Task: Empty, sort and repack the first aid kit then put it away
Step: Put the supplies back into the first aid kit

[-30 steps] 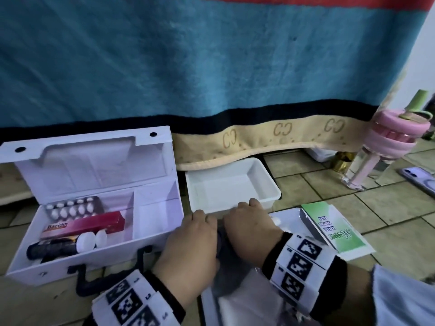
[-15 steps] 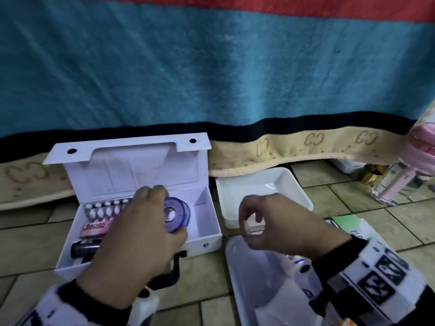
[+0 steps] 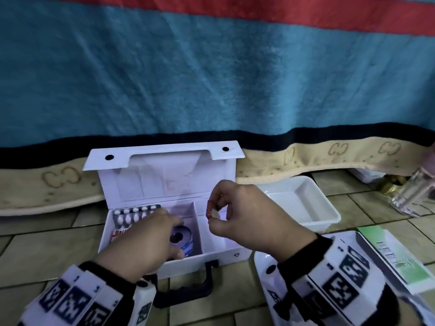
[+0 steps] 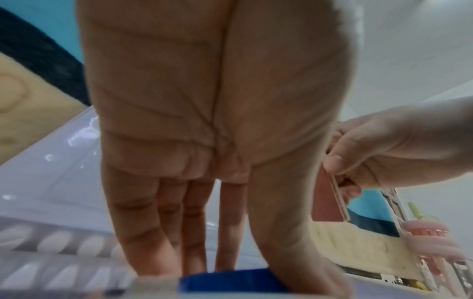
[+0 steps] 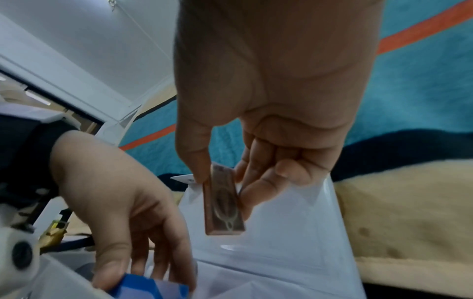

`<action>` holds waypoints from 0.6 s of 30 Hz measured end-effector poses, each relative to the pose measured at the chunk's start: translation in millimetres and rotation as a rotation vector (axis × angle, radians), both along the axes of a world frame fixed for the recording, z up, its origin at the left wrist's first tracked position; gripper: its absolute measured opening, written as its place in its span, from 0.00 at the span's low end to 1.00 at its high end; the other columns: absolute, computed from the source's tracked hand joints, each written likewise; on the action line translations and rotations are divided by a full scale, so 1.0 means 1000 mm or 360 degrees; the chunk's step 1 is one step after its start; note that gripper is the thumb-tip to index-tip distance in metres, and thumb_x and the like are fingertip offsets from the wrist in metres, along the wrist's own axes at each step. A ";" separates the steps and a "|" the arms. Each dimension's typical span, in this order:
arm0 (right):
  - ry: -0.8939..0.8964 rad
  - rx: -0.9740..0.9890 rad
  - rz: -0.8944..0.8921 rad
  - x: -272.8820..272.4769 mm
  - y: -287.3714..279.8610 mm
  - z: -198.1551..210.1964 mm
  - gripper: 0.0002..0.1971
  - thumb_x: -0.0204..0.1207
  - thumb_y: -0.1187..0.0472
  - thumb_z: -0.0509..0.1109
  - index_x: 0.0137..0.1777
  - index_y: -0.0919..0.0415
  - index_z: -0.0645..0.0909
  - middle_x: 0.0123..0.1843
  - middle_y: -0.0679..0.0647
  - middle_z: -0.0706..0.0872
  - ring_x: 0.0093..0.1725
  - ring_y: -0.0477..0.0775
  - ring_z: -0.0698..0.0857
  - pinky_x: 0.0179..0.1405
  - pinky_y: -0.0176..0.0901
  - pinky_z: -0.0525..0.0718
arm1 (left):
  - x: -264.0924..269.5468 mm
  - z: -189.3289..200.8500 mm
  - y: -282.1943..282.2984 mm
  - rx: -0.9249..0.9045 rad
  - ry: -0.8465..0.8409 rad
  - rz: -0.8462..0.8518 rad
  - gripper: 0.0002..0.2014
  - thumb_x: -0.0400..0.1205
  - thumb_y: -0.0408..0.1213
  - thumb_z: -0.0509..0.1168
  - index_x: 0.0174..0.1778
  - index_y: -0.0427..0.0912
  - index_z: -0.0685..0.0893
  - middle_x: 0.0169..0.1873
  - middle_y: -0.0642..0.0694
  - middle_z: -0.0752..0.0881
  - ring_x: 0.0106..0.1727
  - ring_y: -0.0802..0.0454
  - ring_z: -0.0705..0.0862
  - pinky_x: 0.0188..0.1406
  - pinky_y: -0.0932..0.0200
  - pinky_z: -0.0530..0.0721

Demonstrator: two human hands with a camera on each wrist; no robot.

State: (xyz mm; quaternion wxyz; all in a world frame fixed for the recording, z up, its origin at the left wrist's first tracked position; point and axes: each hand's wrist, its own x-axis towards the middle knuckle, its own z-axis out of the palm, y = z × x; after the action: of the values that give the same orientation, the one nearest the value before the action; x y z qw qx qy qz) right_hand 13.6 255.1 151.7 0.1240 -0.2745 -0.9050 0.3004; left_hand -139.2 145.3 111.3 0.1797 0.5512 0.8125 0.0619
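1. The white first aid kit [image 3: 164,208] stands open on the tiled floor [image 3: 58,243], lid upright against the blanket's hem, black carry handle [image 3: 188,292] toward the person.
2. In its left compartment lie a blister pack of white pills [image 3: 131,215] and, just in front of it, a red and white box, mostly hidden under the hand.
3. The left hand [image 3: 146,243] reaches into that compartment; its grip is curled round a blue roll of tape [image 3: 182,238], thumb on the near side and fingers on the far side, the roll lying at the divider.
4. The right hand [image 3: 247,222] hovers over the kit's right compartment, its grip pinching a small flat reddish-brown packet [image 5: 222,200] between thumb and fingertips, held on edge.
5. A white tray [image 3: 303,205] sits on the floor just right of the kit.
6. A second white tray lies under the right wrist, and a green and white leaflet [image 3: 395,255] lies beside it toward the floor's right edge.
7. A blue blanket [image 3: 211,78] with a red stripe hangs behind everything; a clear bottle [image 3: 412,196] stands at far right.
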 end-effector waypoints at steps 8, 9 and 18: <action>-0.0198 -0.0016 0.0006 -0.038 -0.007 -0.015 0.09 0.66 0.52 0.72 0.45 0.48 0.79 0.43 0.44 0.88 0.41 0.46 0.85 0.45 0.46 0.86 | -0.019 -0.005 -0.019 0.0169 -0.0063 0.0143 0.27 0.71 0.44 0.75 0.67 0.53 0.78 0.63 0.55 0.76 0.63 0.58 0.75 0.59 0.66 0.72; -0.0226 -0.0017 0.0019 -0.043 -0.008 -0.018 0.09 0.66 0.53 0.72 0.46 0.48 0.79 0.43 0.45 0.88 0.43 0.46 0.86 0.46 0.46 0.86 | -0.023 -0.005 -0.025 0.0200 -0.0043 0.0180 0.27 0.72 0.44 0.75 0.68 0.53 0.78 0.64 0.57 0.75 0.62 0.59 0.75 0.56 0.67 0.71; -0.0576 0.0265 0.0176 -0.070 -0.025 -0.044 0.14 0.68 0.53 0.70 0.53 0.54 0.78 0.50 0.54 0.86 0.51 0.58 0.83 0.43 0.41 0.78 | -0.034 -0.017 -0.056 0.0285 0.0019 0.0264 0.15 0.74 0.44 0.73 0.56 0.57 0.83 0.50 0.60 0.75 0.51 0.62 0.74 0.46 0.68 0.70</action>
State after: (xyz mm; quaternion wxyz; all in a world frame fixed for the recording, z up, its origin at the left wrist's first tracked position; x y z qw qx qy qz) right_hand -56.2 230.0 107.6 -0.0352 -0.2628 -0.9479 0.1766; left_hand -173.7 89.3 94.6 0.1192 0.4963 0.8475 0.1456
